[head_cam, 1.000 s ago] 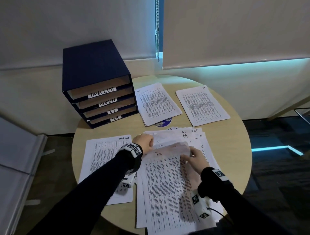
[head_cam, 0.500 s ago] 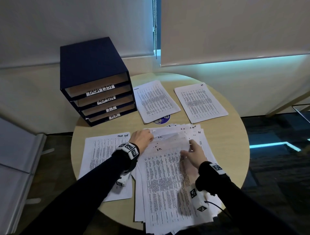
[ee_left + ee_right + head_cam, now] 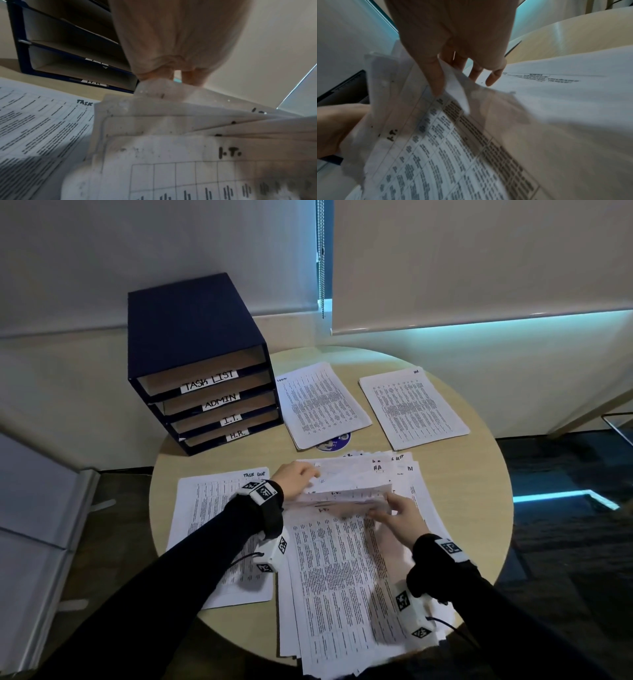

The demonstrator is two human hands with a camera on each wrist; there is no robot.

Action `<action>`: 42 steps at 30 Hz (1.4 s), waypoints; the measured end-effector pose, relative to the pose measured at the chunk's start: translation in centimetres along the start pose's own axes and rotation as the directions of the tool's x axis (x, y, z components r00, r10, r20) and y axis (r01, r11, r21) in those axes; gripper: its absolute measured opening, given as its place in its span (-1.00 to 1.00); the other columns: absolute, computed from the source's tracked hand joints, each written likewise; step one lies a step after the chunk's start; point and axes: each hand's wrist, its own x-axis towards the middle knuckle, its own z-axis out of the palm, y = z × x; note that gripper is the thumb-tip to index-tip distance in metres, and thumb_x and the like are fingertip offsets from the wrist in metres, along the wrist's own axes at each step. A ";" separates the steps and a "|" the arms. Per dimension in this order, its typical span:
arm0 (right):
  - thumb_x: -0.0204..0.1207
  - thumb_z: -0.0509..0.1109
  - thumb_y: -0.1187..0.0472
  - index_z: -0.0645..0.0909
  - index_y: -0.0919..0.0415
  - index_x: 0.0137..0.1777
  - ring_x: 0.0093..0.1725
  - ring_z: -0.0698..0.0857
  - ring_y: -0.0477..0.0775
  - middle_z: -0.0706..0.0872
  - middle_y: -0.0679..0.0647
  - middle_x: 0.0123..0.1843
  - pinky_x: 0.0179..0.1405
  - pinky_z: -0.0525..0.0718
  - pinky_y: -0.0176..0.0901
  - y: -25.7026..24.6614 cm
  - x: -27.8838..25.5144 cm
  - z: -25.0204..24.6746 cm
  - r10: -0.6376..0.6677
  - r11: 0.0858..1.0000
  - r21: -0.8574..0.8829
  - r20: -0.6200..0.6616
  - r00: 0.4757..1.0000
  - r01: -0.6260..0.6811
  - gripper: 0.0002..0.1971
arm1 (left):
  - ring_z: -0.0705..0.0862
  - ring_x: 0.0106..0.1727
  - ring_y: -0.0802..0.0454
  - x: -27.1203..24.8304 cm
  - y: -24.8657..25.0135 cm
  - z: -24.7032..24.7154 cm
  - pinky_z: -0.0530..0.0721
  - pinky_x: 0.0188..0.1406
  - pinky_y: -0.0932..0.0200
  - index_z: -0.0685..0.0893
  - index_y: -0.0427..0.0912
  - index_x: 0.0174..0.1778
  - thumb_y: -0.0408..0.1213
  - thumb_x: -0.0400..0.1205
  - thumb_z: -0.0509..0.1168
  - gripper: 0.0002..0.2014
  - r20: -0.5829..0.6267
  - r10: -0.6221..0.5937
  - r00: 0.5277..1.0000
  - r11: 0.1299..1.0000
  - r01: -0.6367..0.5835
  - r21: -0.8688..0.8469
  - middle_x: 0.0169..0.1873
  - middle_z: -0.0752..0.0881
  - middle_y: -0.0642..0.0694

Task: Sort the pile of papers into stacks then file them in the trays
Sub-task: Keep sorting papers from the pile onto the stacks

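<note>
Mid-sort, with nothing filed yet: all four slots of the blue tray unit [image 3: 202, 364], upper left of the head view, look vacant. Unsorted pile of papers [image 3: 346, 570] fanned across the lower centre of the round table [image 3: 479, 508]. Left hand [image 3: 297, 475] at the pile's upper-left corner, pinching the lifted top edges of several sheets between curled fingers and thumb. Right hand [image 3: 399, 517] at the upper-right corner, thumb and fingers pinching a turned-up corner while thumbing through the headings, "I.T." readable on the exposed sheets. Three sorted stacks laid out already: Task List stack [image 3: 212, 508] at left centre, another stack [image 3: 322, 405] just right of the trays, half covering a blue sticker [image 3: 337, 441], and a third [image 3: 412, 407] towards upper right. Next, probably: peeling off the I.T. sheets cleanly, without dragging neighbours along, and starting a fourth stack on bare tabletop.
</note>
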 end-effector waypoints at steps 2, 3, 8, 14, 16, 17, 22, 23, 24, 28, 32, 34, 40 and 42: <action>0.27 0.55 0.10 0.61 0.36 -0.24 -0.20 0.60 -0.01 0.69 0.23 -0.31 -0.03 0.52 0.00 0.4 -0.1 -0.3 -0.029 1.000 0.014 0.058 0.998 0.028 -0.70 | 0.67 0.16 -0.08 0.5 -0.5 0.3 0.61 0.19 0.15 0.64 -0.12 0.29 -0.19 0.74 0.13 -0.72 0.020 -0.053 0.998 0.987 0.049 0.156 0.30 0.63 -0.16; 0.28 0.56 0.15 0.60 0.34 -0.29 -0.24 0.60 -0.02 0.70 0.13 -0.36 -0.06 0.51 -0.04 0.4 -0.2 -0.5 -0.030 1.000 0.010 0.083 0.996 0.029 -0.73 | 0.63 0.23 -0.12 0.6 -0.6 0.5 0.57 0.25 0.15 0.61 -0.10 0.31 -0.20 0.71 0.16 -0.72 0.042 -0.080 0.996 0.970 0.068 0.235 0.34 0.59 -0.17; 0.38 0.55 0.35 0.64 0.25 -0.30 -0.25 0.64 -0.09 0.71 -0.10 -0.36 -0.05 0.56 -0.11 0.4 -0.7 -1.0 -0.036 0.999 0.015 0.170 0.985 0.034 -0.87 | 0.65 0.17 -0.11 1.0 -1.2 0.4 0.62 0.15 0.15 0.66 -0.07 0.13 -0.32 0.56 0.33 -0.77 0.058 -0.154 0.986 0.917 0.121 0.379 0.28 0.61 -0.11; 0.38 0.50 0.45 0.60 0.26 -0.29 -0.30 0.62 -0.11 0.72 -0.09 -0.38 -0.16 0.51 -0.15 0.1 -1.5 -1.2 -0.076 0.992 0.112 0.171 0.982 0.057 -0.85 | 0.66 -0.10 -0.04 0.2 -1.8 0.0 0.61 -0.15 0.13 0.55 -0.01 -0.28 -0.27 0.48 0.48 -0.80 0.026 -0.085 0.996 0.876 0.063 0.479 -0.17 0.66 0.02; 0.41 0.49 0.45 0.58 0.30 -0.15 -0.28 0.61 -0.07 0.72 -0.09 -0.32 -0.17 0.52 -0.15 0.2 -1.5 -0.9 -0.071 0.991 0.120 0.122 0.990 0.056 -0.87 | 0.65 -0.18 0.00 -0.2 -1.9 0.2 0.55 -0.23 0.17 0.51 0.01 -0.39 -0.28 0.50 0.45 -0.75 -0.003 0.001 1.000 0.868 0.001 0.496 -0.28 0.64 0.05; 0.43 0.48 0.45 0.55 0.26 -0.07 -0.27 0.61 -0.05 0.72 -0.07 -0.28 -0.20 0.54 -0.17 0.1 -1.5 -0.7 -0.047 0.992 0.120 0.070 0.996 0.039 -0.81 | 0.64 -0.20 0.00 -0.3 -1.8 0.3 0.53 -0.24 0.18 0.51 -0.01 -0.40 -0.28 0.51 0.44 -0.75 -0.006 0.031 0.999 0.869 -0.024 0.495 -0.30 0.64 0.05; 0.49 0.38 0.49 0.29 -0.02 0.35 -0.20 0.67 0.12 0.71 0.21 -0.07 -0.22 0.67 -0.09 -0.5 -1.5 -0.1 0.065 0.943 0.330 -0.075 0.995 -0.037 -0.42 | 0.61 -0.18 -0.06 -1.0 -1.7 -0.1 0.54 -0.15 0.15 0.64 -0.13 -0.21 -0.34 0.63 0.30 -0.90 -0.018 0.162 0.987 0.836 -0.128 0.534 -0.22 0.68 -0.08; 0.49 0.37 0.50 0.32 0.01 0.33 -0.19 0.67 0.10 0.70 0.17 -0.07 -0.20 0.66 -0.09 -0.3 -1.3 0.0 0.060 0.954 0.295 -0.048 0.997 -0.044 -0.46 | 0.63 -0.16 -0.07 -1.3 -1.6 -0.2 0.58 -0.10 0.12 0.67 -0.16 -0.18 -0.31 0.65 0.28 -0.88 -0.025 0.199 0.980 0.830 -0.155 0.536 -0.19 0.71 -0.10; 0.49 0.37 0.50 0.41 0.11 0.22 -0.18 0.65 0.09 0.67 0.13 -0.10 -0.19 0.61 -0.11 0.0 -1.0 0.1 0.040 0.975 0.218 -0.020 0.999 -0.034 -0.60 | 0.65 -0.14 -0.06 -1.5 -1.6 -0.2 0.62 -0.03 0.09 0.71 -0.16 -0.15 -0.25 0.68 0.28 -0.85 -0.038 0.235 0.971 0.832 -0.180 0.525 -0.15 0.74 -0.10; 0.46 0.45 0.40 0.67 0.30 0.01 0.14 0.44 0.11 0.44 0.15 0.05 0.11 0.44 -0.13 1.2 -0.1 0.3 -0.008 0.995 -0.095 -0.094 0.996 -0.001 -0.86 | 0.61 0.26 0.03 -2.5 -1.7 -0.3 0.49 0.33 0.09 0.81 -0.01 0.04 -0.12 0.64 0.35 -0.83 -0.064 0.301 0.952 0.890 -0.256 0.376 0.32 0.64 0.08; 0.42 0.50 0.39 0.73 0.21 0.02 0.27 0.42 -0.02 0.49 -0.02 0.26 0.37 0.34 -0.08 1.1 0.1 -0.1 -0.033 0.998 -0.061 -0.067 0.997 0.029 -0.80 | 0.48 0.40 0.09 -3.7 -1.5 -0.5 0.33 0.45 0.06 0.83 -0.03 -0.04 -0.14 0.56 0.45 -0.88 0.108 0.187 0.976 0.971 -0.200 0.132 0.42 0.55 0.08; 0.44 0.46 0.42 0.72 0.14 0.02 0.15 0.63 0.02 0.72 0.01 0.11 0.23 0.50 -0.08 0.7 -0.3 0.0 -0.006 0.999 0.051 0.023 1.000 0.005 -0.78 | 0.60 0.18 0.18 -3.7 -1.6 -0.5 0.47 0.26 0.20 0.82 -0.11 -0.08 -0.13 0.58 0.43 -0.85 0.203 0.136 0.970 0.989 -0.144 0.023 0.34 0.60 0.05; 0.39 0.46 0.48 0.56 0.12 -0.35 -0.23 0.54 0.06 0.63 -0.09 -0.40 -0.22 0.41 -0.17 0.7 -0.6 0.0 0.024 0.994 0.106 0.036 0.999 -0.027 -0.74 | 0.60 0.31 -0.05 -1.7 -3.0 -0.1 0.55 0.29 0.07 0.56 -0.13 0.33 -0.20 0.68 0.26 -0.70 0.057 -0.092 0.994 0.978 0.080 0.192 0.34 0.56 -0.15; 0.36 0.49 0.43 0.53 0.14 -0.38 -0.25 0.52 0.03 0.60 -0.08 -0.42 -0.25 0.38 -0.17 0.4 -0.7 0.0 0.022 0.993 0.116 0.038 0.999 -0.026 -0.75 | 0.63 0.18 -0.06 -1.2 -3.0 0.2 0.57 0.12 0.14 0.61 -0.11 0.23 -0.21 0.62 0.34 -0.73 0.067 -0.082 0.994 0.947 0.057 0.317 0.24 0.61 -0.13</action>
